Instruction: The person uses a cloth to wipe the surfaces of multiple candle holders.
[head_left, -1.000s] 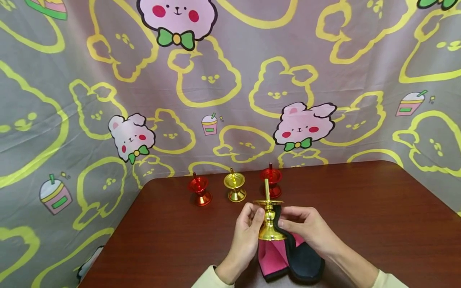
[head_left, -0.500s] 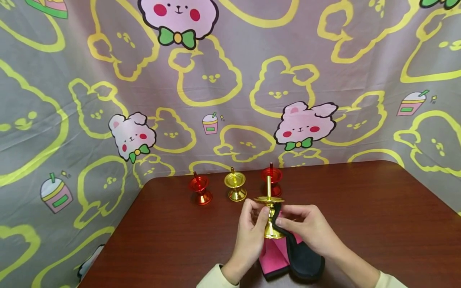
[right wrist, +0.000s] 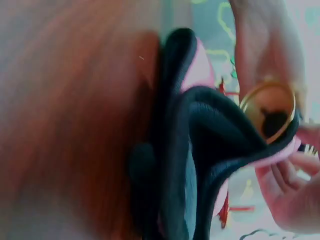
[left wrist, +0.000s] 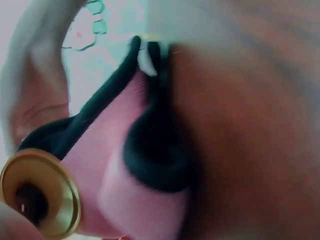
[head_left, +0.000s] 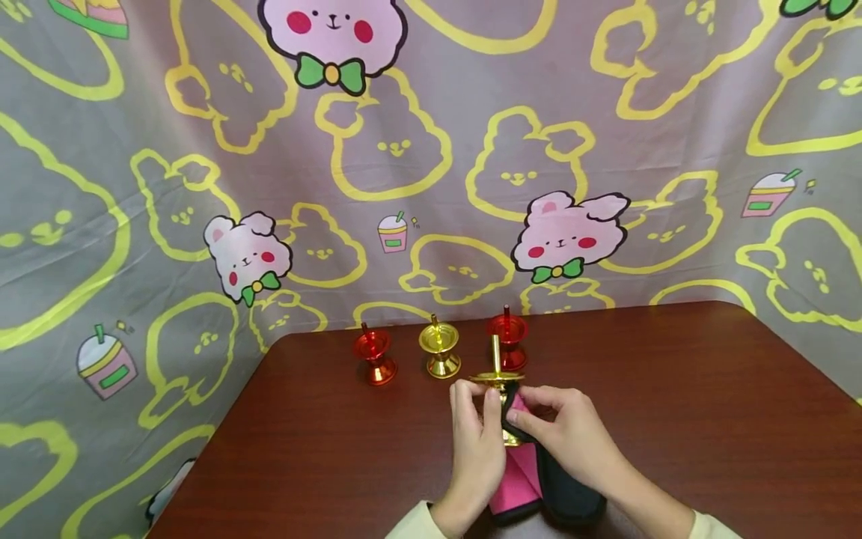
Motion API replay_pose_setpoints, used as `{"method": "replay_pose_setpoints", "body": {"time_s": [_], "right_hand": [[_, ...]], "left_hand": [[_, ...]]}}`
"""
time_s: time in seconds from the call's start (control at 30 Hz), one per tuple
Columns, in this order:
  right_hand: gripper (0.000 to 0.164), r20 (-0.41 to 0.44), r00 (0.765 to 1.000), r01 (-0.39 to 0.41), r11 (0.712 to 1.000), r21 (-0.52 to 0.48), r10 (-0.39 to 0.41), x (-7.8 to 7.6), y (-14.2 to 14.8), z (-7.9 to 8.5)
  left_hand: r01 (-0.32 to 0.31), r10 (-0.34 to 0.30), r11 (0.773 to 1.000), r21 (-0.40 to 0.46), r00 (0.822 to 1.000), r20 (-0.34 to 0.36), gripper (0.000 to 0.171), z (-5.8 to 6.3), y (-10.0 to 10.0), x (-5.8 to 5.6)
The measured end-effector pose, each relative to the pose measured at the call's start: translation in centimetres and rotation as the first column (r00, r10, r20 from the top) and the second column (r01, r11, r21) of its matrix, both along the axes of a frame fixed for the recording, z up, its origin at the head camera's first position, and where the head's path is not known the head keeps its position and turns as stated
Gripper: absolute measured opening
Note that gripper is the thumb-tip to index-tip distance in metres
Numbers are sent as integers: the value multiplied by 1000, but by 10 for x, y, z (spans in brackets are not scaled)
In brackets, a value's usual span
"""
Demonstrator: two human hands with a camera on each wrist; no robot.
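Note:
In the head view a gold candlestick [head_left: 496,377] with a flat dish and a thin upright spike stands between both hands. My left hand [head_left: 474,445] grips its stem from the left, thumb toward me. My right hand [head_left: 575,434] pinches a pink cloth [head_left: 515,479] with black edging and a black inner side, and holds a fold against the stem. The fold hides part of the stem and base. The hollow round base [left wrist: 67,200] shows from below in the left wrist view, and the cloth's black edge [right wrist: 220,102] curves toward it in the right wrist view.
Beyond the hands, a red candlestick [head_left: 377,359], a shorter gold one [head_left: 441,352] and another red one [head_left: 509,337] stand along the back of the brown table [head_left: 323,449]. A patterned curtain [head_left: 431,150] hangs behind and to the sides.
The right hand has moved left, bringing the cloth's fold farther across the stem and base, with more pink showing there. The left hand has shifted slightly right; the candlestick sits a little farther left.

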State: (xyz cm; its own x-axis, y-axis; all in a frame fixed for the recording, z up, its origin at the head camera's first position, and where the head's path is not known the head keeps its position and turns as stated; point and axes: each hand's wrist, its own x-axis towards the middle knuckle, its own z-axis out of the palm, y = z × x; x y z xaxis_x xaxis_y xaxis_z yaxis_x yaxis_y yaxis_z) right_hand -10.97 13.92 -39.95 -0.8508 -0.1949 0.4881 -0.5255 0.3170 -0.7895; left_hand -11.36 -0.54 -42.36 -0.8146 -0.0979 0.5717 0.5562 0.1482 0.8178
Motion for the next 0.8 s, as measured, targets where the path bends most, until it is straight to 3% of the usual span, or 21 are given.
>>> {"method": "replay_pose_setpoints", "body": {"time_s": [0.03,0.1,0.23,0.33,0.47,0.67,0.8], "right_hand": [[30,64,995,-69,996,-57,73,-3,4,0],[33,162,964,-180,969,-171,208,-9,13,0],[36,207,911,-278,903,-326,356,-16,26,-6],[35,188,905,-298,883,-362,382,-18,25,-12],[34,179,905,-295,873,-388,386,-18,21,-15],[33,170,914,-289,884,-369,369,-14,19,-15],[31,161,922,-283,897,-340,352,-12,17,-14]], "left_hand": [[34,-34,998,43,999,17,12,3,-2,-1],[103,-113,983,149,992,58,14,8,-5,-4],[183,-242,923,339,960,143,16,16,-7,-8],[199,-306,897,396,924,230,21,18,-8,-8],[224,-344,906,360,884,316,25,17,-11,-7],[237,-339,917,320,886,316,21,16,-12,-5],[240,-345,908,343,893,289,22,16,-9,-2]]}}
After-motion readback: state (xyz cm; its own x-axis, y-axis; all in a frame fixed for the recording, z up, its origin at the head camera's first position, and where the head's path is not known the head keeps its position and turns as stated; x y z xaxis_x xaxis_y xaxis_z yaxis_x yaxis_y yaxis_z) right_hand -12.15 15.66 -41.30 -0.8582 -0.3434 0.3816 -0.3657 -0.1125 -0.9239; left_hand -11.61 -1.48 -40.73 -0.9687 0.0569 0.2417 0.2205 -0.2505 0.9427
